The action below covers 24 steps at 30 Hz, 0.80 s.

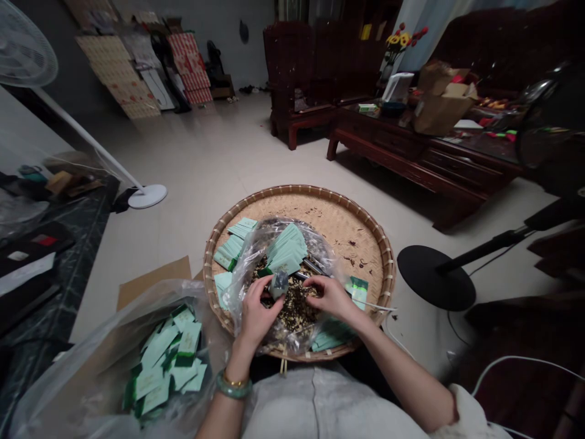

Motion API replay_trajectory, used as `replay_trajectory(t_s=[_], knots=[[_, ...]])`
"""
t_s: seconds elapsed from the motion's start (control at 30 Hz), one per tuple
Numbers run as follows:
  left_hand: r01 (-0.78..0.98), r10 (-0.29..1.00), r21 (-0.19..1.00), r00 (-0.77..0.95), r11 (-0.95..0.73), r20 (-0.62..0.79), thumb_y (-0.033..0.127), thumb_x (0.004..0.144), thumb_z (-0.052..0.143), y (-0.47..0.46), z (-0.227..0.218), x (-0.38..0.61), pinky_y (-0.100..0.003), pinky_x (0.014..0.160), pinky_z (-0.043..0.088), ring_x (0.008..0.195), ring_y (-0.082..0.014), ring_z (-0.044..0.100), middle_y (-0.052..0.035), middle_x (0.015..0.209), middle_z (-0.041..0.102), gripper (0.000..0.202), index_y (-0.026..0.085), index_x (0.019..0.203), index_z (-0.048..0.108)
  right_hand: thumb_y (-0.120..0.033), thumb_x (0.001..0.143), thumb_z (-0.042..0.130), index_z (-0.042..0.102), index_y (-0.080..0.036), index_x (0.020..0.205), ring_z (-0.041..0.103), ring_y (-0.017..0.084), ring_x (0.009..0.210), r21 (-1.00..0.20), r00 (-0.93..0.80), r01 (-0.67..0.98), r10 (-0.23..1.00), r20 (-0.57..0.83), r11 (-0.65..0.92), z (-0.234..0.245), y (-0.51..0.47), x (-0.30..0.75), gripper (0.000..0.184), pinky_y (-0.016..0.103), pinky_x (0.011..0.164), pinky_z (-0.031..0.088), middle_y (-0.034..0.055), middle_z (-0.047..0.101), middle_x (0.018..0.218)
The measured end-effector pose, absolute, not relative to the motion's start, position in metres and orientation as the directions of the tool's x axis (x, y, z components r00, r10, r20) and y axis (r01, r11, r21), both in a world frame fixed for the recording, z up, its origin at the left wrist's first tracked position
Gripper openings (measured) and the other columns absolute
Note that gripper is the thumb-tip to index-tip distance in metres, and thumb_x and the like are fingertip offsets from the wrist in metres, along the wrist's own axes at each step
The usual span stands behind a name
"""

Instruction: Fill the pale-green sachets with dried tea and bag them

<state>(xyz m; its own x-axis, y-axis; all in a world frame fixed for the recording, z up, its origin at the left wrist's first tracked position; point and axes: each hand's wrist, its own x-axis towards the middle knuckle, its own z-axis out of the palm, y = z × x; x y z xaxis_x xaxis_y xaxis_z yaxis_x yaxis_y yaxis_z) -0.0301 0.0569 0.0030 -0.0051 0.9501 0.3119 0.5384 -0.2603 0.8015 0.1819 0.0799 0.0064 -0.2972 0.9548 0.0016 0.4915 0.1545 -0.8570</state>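
Note:
My left hand [260, 311] is closed around a small pale green sachet [278, 285], its end facing up. To its right, over a loose dark and pale dried mix [295, 311], my right hand [329, 297] is curled with thumb and index fingertips apart; nothing shows between them. The mix lies in a clear plastic bag [242, 262] spread open on a round woven bamboo tray [372, 256]. A fanned stack of flat green sachets [287, 249] rests on the mix, beside a dark rod-like tool [314, 266] partly behind my right hand.
More green sachets [228, 250] lie along the tray's left side and front right [333, 334]. A large plastic bag [91, 353] of filled-looking green packets [159, 360] stands at left. Fan bases [147, 196] [434, 277] stand on both sides; a wooden table [411, 152] is beyond.

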Motion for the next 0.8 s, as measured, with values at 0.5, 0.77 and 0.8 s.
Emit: replay_trajectory(t_s=[0.5, 0.77, 0.8], knots=[[0.545, 0.952, 0.800, -0.009, -0.251, 0.305, 0.021, 0.074, 0.065, 0.056, 0.005, -0.029, -0.034, 0.077, 0.055, 0.102, -0.0222, 0.059, -0.0087, 0.111, 0.062, 0.039, 0.020, 0.112, 0.058, -0.005, 0.065, 0.066, 0.058, -0.012, 0.122, 0.060, 0.026, 0.104, -0.699, -0.391, 0.672, 0.919, -0.054, 0.245, -0.012, 0.072, 0.174, 0.058, 0.036, 0.091, 0.044, 0.0159, 0.064, 0.114], [0.531, 0.952, 0.807, -0.003, -0.258, 0.306, 0.021, 0.074, 0.065, 0.056, 0.004, -0.030, -0.033, 0.076, 0.056, 0.101, -0.0219, 0.059, -0.0087, 0.111, 0.061, 0.039, 0.020, 0.112, 0.058, -0.014, 0.066, 0.067, 0.069, -0.018, 0.096, 0.064, 0.020, 0.082, -0.827, -0.304, 0.547, 0.951, -0.050, 0.131, -0.006, 0.081, 0.176, 0.030, 0.032, 0.078, 0.048, 0.0029, 0.071, 0.088], [0.531, 0.952, 0.807, -0.004, -0.259, 0.307, 0.021, 0.074, 0.065, 0.057, 0.004, -0.030, -0.033, 0.076, 0.056, 0.101, -0.0218, 0.059, -0.0087, 0.111, 0.061, 0.039, 0.020, 0.112, 0.058, -0.017, 0.065, 0.070, 0.069, -0.018, 0.094, 0.064, 0.020, 0.079, -0.850, -0.290, 0.518, 0.955, -0.067, 0.098, -0.004, 0.083, 0.177, 0.029, 0.031, 0.074, 0.049, 0.0019, 0.070, 0.084]])
